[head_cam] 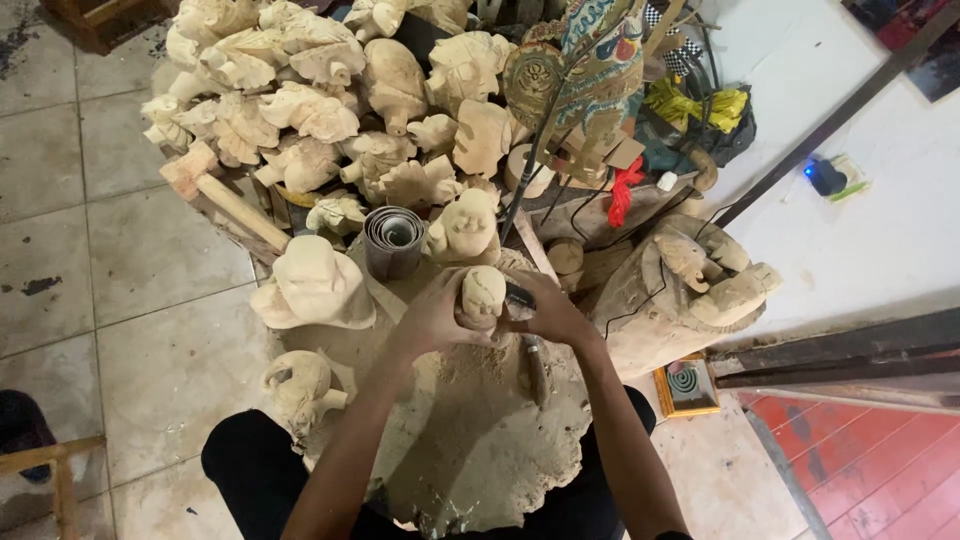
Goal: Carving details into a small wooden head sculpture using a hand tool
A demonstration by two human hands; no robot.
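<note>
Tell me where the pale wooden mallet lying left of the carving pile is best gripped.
Probably by the free lower end of its long handle, coming from the tiled-floor side. The pale wooden mallet lies flat and diagonal, its blocky head up-left against the heap of unpainted carved wooden figures, leaving the handle's lower-right end most exposed.
</note>
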